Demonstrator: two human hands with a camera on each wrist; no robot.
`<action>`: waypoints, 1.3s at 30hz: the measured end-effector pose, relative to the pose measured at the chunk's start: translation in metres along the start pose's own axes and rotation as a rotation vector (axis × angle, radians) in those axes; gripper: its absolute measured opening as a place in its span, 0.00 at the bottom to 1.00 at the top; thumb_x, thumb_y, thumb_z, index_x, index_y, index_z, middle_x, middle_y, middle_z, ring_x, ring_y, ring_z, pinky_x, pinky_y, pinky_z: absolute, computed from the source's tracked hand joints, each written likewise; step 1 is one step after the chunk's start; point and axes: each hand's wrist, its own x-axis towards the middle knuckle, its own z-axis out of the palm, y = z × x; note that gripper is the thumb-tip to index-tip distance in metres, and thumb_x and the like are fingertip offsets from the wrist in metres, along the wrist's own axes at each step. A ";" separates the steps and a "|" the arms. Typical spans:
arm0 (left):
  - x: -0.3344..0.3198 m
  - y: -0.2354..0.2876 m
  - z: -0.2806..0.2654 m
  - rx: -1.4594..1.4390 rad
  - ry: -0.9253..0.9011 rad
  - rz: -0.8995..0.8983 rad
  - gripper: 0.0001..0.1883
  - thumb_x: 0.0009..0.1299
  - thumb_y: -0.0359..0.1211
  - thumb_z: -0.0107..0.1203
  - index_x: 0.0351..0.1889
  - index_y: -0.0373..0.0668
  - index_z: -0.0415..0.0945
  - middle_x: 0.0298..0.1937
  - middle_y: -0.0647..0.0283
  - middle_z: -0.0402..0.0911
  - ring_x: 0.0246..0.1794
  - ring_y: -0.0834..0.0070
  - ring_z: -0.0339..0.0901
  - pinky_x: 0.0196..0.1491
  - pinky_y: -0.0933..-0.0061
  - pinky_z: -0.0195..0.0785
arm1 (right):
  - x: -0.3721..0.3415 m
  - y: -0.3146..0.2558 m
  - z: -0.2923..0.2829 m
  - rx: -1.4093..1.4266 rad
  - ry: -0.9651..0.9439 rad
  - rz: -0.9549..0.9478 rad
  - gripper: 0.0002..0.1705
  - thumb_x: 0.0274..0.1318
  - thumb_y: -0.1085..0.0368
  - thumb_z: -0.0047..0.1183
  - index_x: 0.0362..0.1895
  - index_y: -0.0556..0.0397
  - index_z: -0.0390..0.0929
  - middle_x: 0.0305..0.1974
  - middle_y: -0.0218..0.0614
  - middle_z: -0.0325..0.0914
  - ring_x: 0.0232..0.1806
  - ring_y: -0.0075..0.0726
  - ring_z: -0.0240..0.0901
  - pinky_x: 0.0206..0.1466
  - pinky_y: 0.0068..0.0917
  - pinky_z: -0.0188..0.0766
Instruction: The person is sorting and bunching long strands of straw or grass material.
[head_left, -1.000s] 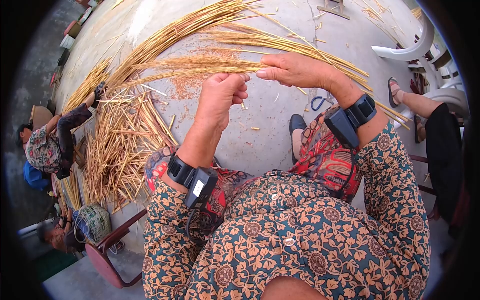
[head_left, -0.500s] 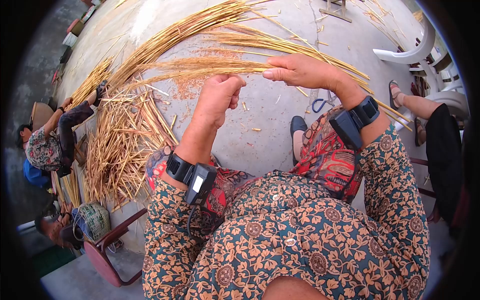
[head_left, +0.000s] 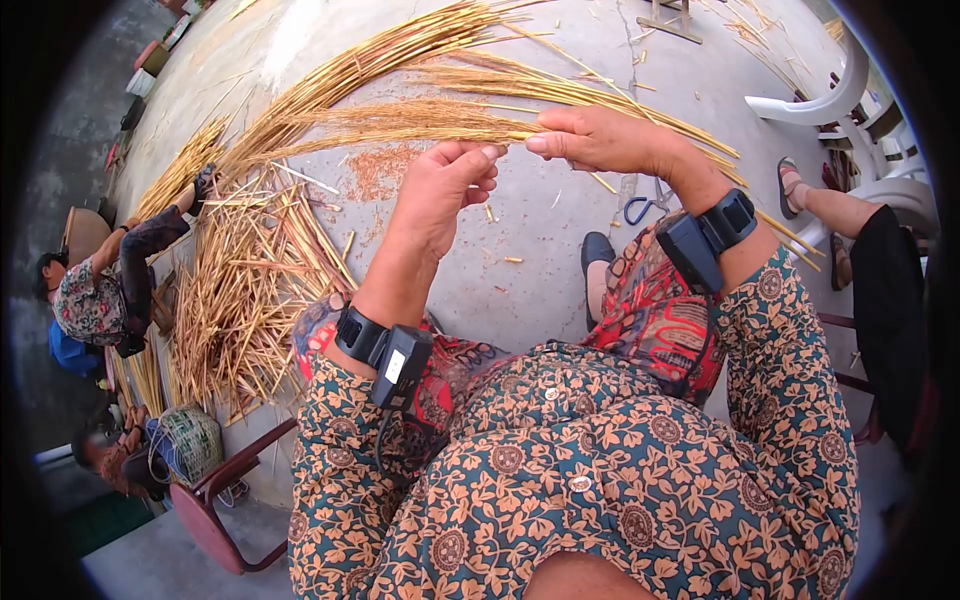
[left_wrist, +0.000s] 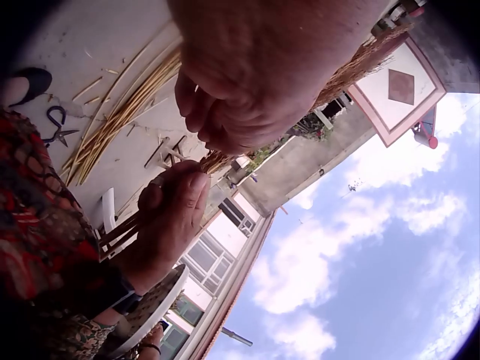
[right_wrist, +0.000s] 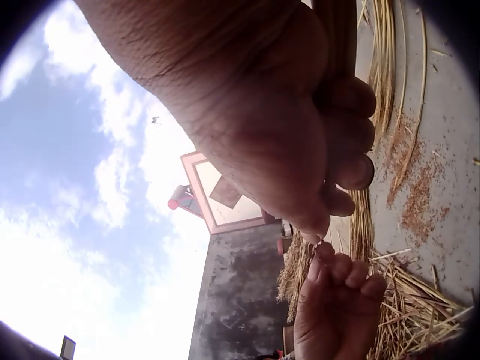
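In the head view, my right hand (head_left: 610, 142) grips the stalk end of a thin bundle of golden straw (head_left: 420, 122), thumb along its near side. The bundle's feathery heads fan out to the left. Just below the bundle, my left hand (head_left: 432, 200) has its thumb and forefinger pinched together on what looks like a thin strand beside the right thumb. From the right wrist view, the left hand's fingertips (right_wrist: 321, 255) nearly meet the right hand (right_wrist: 255, 127). Part of the grip is hidden behind the fingers in the left wrist view.
Long straw bundles (head_left: 350, 70) lie across the concrete floor, with a heap of cut stalks (head_left: 245, 300) at left. Scissors (head_left: 640, 208) lie near the right knee. White chairs (head_left: 820, 100) stand at right; people sit at the far left.
My left hand has shifted slightly up and right, its thumb and forefinger reaching closer to the right thumb. The feathery heads have moved a little left. The right hand has barely moved.
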 end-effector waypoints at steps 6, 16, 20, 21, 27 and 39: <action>0.001 0.001 0.002 0.111 0.005 -0.005 0.08 0.63 0.37 0.57 0.32 0.42 0.79 0.21 0.72 0.73 0.22 0.83 0.68 0.30 0.83 0.63 | 0.000 0.000 0.001 -0.053 -0.016 -0.020 0.27 0.63 0.37 0.41 0.35 0.50 0.71 0.22 0.25 0.61 0.23 0.22 0.60 0.27 0.22 0.62; 0.009 -0.011 0.000 0.537 0.086 0.105 0.10 0.62 0.37 0.56 0.28 0.40 0.76 0.19 0.71 0.70 0.19 0.84 0.67 0.24 0.81 0.61 | 0.005 0.000 0.006 -0.047 -0.047 -0.044 0.26 0.65 0.40 0.41 0.33 0.51 0.69 0.22 0.25 0.58 0.23 0.23 0.56 0.26 0.24 0.60; 0.003 0.000 -0.016 0.474 0.138 0.077 0.09 0.61 0.33 0.51 0.26 0.38 0.77 0.20 0.69 0.75 0.20 0.81 0.70 0.25 0.77 0.63 | 0.003 0.007 0.000 -0.005 -0.060 0.025 0.25 0.65 0.41 0.41 0.33 0.51 0.69 0.22 0.24 0.57 0.23 0.21 0.56 0.26 0.22 0.59; -0.002 0.006 -0.018 0.411 0.064 0.038 0.08 0.61 0.34 0.52 0.27 0.39 0.77 0.21 0.69 0.75 0.21 0.82 0.71 0.26 0.78 0.64 | 0.001 0.006 0.000 0.017 -0.068 0.050 0.25 0.64 0.41 0.41 0.33 0.51 0.69 0.22 0.24 0.57 0.23 0.21 0.56 0.26 0.22 0.59; -0.005 0.005 -0.017 0.078 0.057 0.000 0.10 0.64 0.39 0.60 0.34 0.44 0.77 0.24 0.72 0.76 0.25 0.81 0.74 0.29 0.79 0.68 | 0.001 0.009 -0.001 0.027 -0.072 0.084 0.26 0.64 0.40 0.41 0.35 0.51 0.70 0.23 0.24 0.59 0.23 0.21 0.57 0.26 0.21 0.59; 0.002 0.002 -0.018 -0.070 0.060 -0.035 0.07 0.65 0.35 0.60 0.34 0.42 0.78 0.25 0.71 0.77 0.24 0.83 0.75 0.29 0.83 0.69 | 0.000 0.005 -0.001 -0.031 -0.042 0.044 0.26 0.64 0.39 0.40 0.36 0.50 0.71 0.22 0.25 0.60 0.23 0.22 0.58 0.26 0.22 0.60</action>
